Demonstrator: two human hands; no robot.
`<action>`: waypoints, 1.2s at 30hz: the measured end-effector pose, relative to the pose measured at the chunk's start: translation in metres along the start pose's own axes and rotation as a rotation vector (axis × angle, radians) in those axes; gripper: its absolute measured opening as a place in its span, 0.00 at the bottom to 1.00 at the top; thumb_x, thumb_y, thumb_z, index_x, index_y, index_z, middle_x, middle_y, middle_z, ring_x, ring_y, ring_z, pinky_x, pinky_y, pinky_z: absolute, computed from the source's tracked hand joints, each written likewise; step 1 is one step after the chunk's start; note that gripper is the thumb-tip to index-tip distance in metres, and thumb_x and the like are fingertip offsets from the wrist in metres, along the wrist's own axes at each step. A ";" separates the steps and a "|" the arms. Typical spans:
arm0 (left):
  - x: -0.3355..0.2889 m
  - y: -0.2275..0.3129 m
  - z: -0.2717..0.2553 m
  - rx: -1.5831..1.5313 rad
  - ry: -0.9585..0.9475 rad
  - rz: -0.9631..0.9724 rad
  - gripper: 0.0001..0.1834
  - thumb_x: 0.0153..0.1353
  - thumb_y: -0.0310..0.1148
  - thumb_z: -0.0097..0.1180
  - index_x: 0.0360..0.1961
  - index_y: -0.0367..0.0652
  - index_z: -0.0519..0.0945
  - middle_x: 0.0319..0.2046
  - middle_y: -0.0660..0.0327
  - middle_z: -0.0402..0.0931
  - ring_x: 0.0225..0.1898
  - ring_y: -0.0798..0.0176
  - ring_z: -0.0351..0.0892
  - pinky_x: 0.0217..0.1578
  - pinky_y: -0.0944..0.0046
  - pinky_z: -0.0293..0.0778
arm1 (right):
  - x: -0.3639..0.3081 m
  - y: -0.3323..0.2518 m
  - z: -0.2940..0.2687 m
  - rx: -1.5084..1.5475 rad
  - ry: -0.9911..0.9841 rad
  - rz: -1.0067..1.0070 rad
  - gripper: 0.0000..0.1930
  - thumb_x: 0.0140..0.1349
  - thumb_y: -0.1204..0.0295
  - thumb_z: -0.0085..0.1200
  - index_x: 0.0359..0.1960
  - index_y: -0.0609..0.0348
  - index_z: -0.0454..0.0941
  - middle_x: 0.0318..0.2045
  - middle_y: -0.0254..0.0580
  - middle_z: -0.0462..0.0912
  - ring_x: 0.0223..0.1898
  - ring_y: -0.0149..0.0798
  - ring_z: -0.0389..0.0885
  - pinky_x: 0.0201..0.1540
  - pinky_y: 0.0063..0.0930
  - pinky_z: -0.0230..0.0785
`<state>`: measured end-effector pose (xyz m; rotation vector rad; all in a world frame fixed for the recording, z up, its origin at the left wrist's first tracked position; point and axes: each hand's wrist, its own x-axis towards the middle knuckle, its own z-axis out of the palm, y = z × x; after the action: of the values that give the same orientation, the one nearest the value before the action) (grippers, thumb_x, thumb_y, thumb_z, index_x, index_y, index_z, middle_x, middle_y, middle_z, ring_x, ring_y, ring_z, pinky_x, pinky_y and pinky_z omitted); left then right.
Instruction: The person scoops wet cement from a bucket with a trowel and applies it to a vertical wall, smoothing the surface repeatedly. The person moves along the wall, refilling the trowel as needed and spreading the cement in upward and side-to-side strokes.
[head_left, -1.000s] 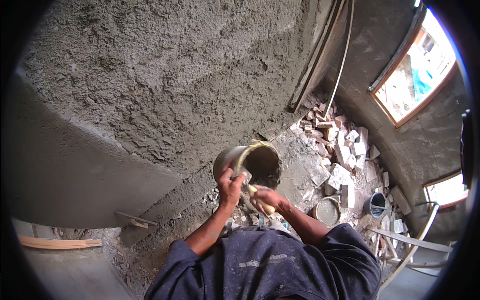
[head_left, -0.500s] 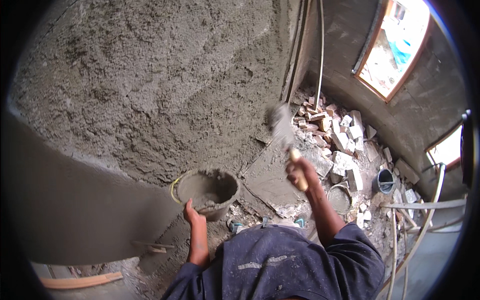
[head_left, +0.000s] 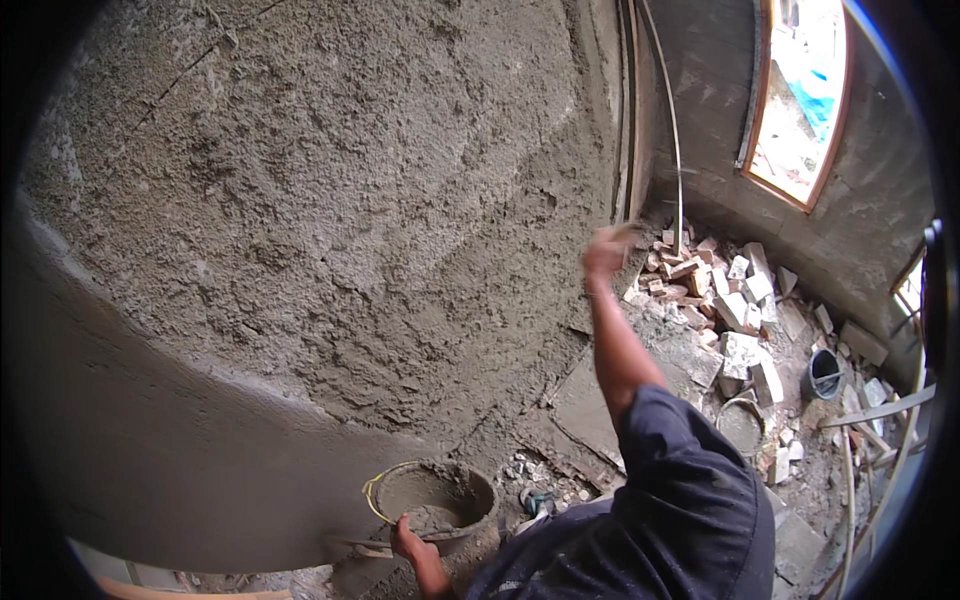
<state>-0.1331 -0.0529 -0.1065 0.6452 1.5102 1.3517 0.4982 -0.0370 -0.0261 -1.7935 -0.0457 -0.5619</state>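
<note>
My left hand (head_left: pixel 412 545) is closed on the near rim of a round, mortar-smeared bucket (head_left: pixel 484 508) with a yellow handle. Wet grey mortar (head_left: pixel 434 517) lies in its bottom. Up and to the right, my right hand (head_left: pixel 606 256) is raised at arm's length near the right edge of the rough plastered wall (head_left: pixel 380 190). It is smeared by motion but closed around the handle of a trowel (head_left: pixel 630 232); the blade cannot be made out. Below the rough coat, the wall has a smooth, darker grey band (head_left: pixel 200 450).
Broken bricks and blocks (head_left: pixel 735 305) are heaped in the corner at right. Beyond them stand a dark bucket (head_left: pixel 823 374) and a round mortar-filled container (head_left: pixel 741 425). A thin pole (head_left: pixel 676 150) leans there. Wooden poles (head_left: pixel 880 408) cross at far right, below a window (head_left: pixel 800 110).
My right hand has swung up and away toward the wall's right edge with the trowel. The bucket and my left hand now appear lower in the view, which has shifted.
</note>
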 end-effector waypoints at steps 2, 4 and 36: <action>-0.008 -0.004 0.009 0.079 -0.022 0.013 0.15 0.46 0.30 0.57 0.34 0.31 0.77 0.35 0.52 0.77 0.32 0.54 0.78 0.35 0.55 0.77 | -0.063 0.022 0.044 -0.108 -0.646 -0.157 0.19 0.60 0.67 0.47 0.51 0.61 0.64 0.43 0.50 0.73 0.32 0.45 0.76 0.33 0.38 0.69; -0.020 0.005 0.000 0.077 0.050 -0.029 0.15 0.46 0.30 0.57 0.35 0.31 0.77 0.35 0.53 0.77 0.33 0.54 0.78 0.36 0.55 0.77 | -0.165 -0.051 -0.015 0.240 -1.090 -0.401 0.14 0.59 0.67 0.50 0.45 0.57 0.69 0.31 0.46 0.79 0.26 0.45 0.77 0.29 0.40 0.67; -0.159 -0.010 0.217 0.071 -0.780 0.207 0.14 0.48 0.25 0.57 0.16 0.44 0.63 0.18 0.71 0.61 0.22 0.76 0.57 0.23 0.71 0.56 | -0.190 0.005 -0.239 -0.587 -1.712 -0.862 0.24 0.55 0.77 0.40 0.56 0.69 0.60 0.39 0.62 0.75 0.36 0.57 0.80 0.37 0.44 0.75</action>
<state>0.1253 -0.1001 -0.0472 1.2286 0.8716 1.0067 0.2487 -0.2102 -0.0610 -2.2470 -2.0232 0.6371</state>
